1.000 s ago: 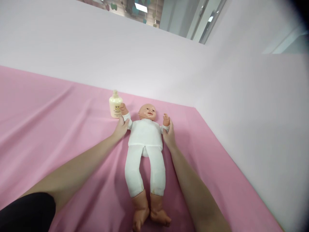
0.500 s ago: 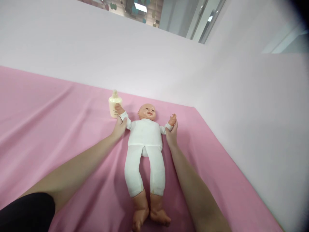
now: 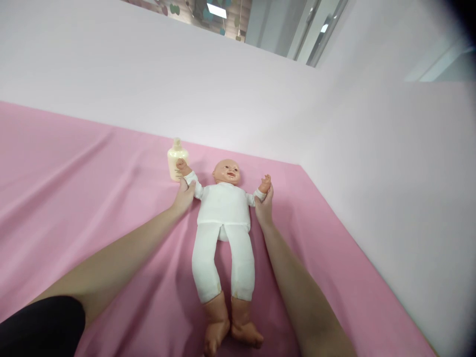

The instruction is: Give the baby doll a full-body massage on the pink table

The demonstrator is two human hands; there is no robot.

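While the doll [image 3: 223,218] lay face-up mid-frame on the pink sheet [image 3: 74,188], long axis running away from me, my left hand [image 3: 185,197] and right hand [image 3: 264,208] had fingers pinched around its wrists, bottle [image 3: 175,159] just behind the left one.

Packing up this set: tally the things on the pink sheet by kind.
Baby doll: 1
Cream lotion bottle: 1
Hands, each on a doll wrist: 2, left hand and right hand
Total: 4
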